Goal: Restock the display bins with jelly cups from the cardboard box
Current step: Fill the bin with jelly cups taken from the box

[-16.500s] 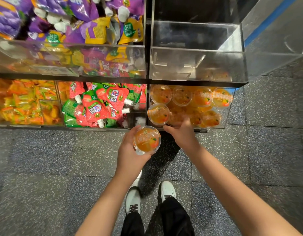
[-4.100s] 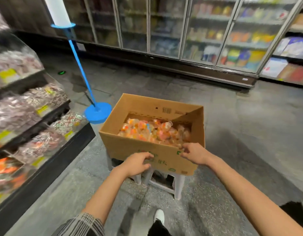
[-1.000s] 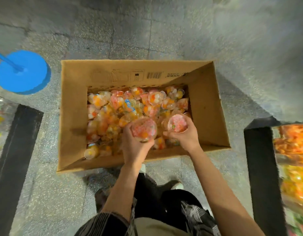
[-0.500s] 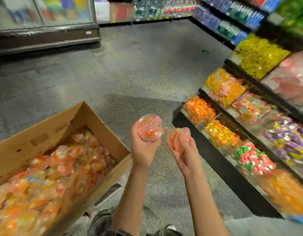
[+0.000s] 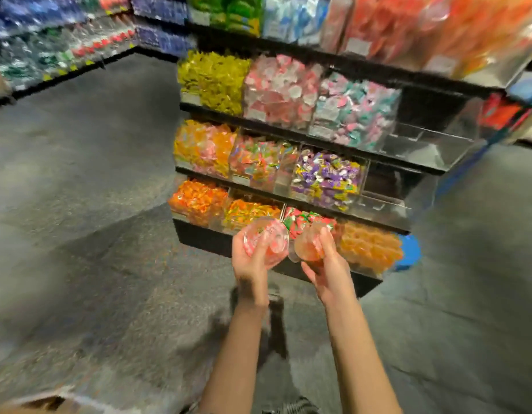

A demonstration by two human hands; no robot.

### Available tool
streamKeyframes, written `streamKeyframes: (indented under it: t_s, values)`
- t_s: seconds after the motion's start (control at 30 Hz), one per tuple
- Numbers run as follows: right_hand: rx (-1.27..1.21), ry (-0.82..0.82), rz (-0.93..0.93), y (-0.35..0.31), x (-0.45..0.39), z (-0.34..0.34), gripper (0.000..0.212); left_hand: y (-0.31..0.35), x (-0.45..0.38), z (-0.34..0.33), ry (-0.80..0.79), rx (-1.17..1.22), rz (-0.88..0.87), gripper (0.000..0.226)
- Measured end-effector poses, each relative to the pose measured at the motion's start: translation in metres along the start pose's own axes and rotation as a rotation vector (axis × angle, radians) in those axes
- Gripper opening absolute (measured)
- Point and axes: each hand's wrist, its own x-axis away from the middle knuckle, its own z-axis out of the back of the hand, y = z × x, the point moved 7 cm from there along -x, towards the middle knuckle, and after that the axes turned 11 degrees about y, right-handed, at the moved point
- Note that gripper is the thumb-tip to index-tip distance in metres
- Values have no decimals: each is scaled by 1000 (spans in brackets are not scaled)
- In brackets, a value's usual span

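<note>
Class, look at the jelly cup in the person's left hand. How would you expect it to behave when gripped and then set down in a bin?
The jelly cup looks like clear, smooth plastic, so it is probably rigid but a little slippery. The left hand wraps it alone, which suggests that it is light. Its round shape means it may roll if laid on its side.

cardboard box (image 5: 34, 403) cut off, jelly cups (image 5: 266, 239) blurred

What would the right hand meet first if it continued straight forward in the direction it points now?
Probably the bottom-row bin of red and green pouches, directly beyond the right hand and its jelly cup. Blur leaves the depth uncertain.
</note>
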Motion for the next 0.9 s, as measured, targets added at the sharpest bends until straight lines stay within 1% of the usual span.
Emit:
streamKeyframes:
  t_s: [0.07,0.17,0.27,0.3,0.33,0.43,0.47,0.5,0.53,0.63,0.67,0.77,0.83,0.9]
  values:
    - [-8,52,30,-16,-24,32,38,-20,10,-37,-62,-58,12,31]
    - [-102,76,56,-31,-58,65,38,-52,9,-80,-127,-176,4,38]
    - [-215,126,15,-43,-91,87,30,-88,-3,-117,-141,-294,44,26]
    - [-235,140,10,-46,-105,95,32,-101,-6,-129,-142,-314,78,25]
    - [-233,153,11,-52,-118,101,39,-111,-9,-143,-147,-314,112,24]
    - [-223,187,25,-76,-162,116,72,-136,-19,-194,-186,-290,124,21]
    - [-229,192,30,-88,-178,119,76,-144,-25,-212,-206,-286,130,23]
    - [-244,201,34,-99,-197,123,75,-155,-32,-231,-217,-281,141,25]
    - [-259,209,35,-113,-216,125,69,-166,-42,-250,-218,-278,152,26]
    - [-281,237,28,-154,-274,134,38,-196,-70,-304,-190,-279,168,27]
    - [-277,234,31,-167,-293,138,32,-204,-79,-321,-173,-275,177,27]
    - [-260,212,24,-198,-349,145,29,-229,-103,-364,-127,-245,230,27]
    - [-224,210,-37,-207,-386,147,30,-247,-119,-386,-110,-265,268,27]
    - [-164,247,-92,-216,-427,149,24,-265,-137,-399,-83,-308,299,29]
